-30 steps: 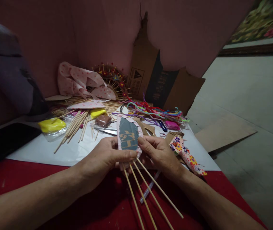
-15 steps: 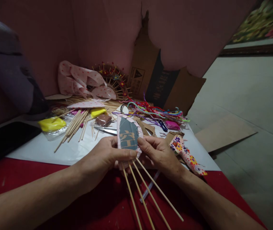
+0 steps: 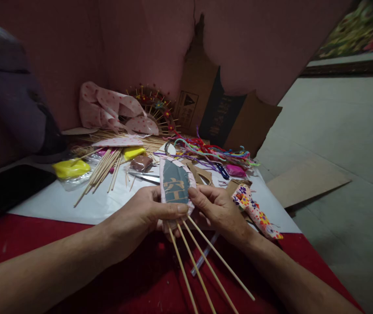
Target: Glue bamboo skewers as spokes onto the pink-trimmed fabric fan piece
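Between my two hands is a small cardboard piece (image 3: 175,181), its face dark blue-grey with printed characters and its edge wrapped in pale pink cloth. Several thin wooden sticks (image 3: 199,266) fan out from its lower end toward me. My left hand (image 3: 150,209) pinches the lower left part, thumb lying across the bottom of the face. On the right edge, my right hand (image 3: 214,209) presses its thumb, with its fingers behind. The fingers under the piece are mostly hidden. Below the sticks a clear glue stick (image 3: 205,255) lies on the red surface (image 3: 134,279).
Behind my hands lie scissors (image 3: 147,177), yellow clay (image 3: 72,169), brown clay (image 3: 141,163), loose sticks (image 3: 100,172) and coloured pipe cleaners (image 3: 212,150). Torn cardboard (image 3: 225,109) leans on the wall. Flowered cloth (image 3: 256,211) is at right, a black phone-like slab (image 3: 16,192) at left.
The stick ends have swung slightly to the right, and the cardboard piece has tilted a little. Both hands keep nearly the same place and grip.
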Demonstrator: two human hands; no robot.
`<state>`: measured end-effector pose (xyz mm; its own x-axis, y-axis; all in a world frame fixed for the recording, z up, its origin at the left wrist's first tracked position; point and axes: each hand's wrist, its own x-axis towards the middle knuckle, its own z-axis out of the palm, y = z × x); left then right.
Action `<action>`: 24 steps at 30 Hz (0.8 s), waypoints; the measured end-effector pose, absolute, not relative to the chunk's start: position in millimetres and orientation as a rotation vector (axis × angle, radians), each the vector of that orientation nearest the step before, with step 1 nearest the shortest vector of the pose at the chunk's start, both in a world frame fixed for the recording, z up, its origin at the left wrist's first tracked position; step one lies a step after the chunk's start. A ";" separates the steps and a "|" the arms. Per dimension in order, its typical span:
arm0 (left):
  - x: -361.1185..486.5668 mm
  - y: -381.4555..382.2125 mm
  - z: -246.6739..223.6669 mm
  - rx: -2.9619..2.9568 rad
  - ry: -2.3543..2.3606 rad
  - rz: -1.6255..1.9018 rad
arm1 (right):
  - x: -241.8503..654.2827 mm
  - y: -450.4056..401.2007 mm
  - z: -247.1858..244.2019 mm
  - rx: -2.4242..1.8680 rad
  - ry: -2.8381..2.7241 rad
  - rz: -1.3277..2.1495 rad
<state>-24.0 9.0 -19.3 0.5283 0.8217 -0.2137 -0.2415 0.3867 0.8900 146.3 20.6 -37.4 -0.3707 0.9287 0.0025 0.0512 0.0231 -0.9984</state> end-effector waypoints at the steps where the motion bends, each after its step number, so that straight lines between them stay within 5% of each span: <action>1: -24.2 8.9 -19.4 0.937 0.737 0.757 | 146.1 20.6 -37.3 -1.030 -1.533 1.448; 24: -24.1 8.8 -20.6 1.004 0.804 0.778 | 147.3 17.7 -34.4 -1.059 -1.666 1.305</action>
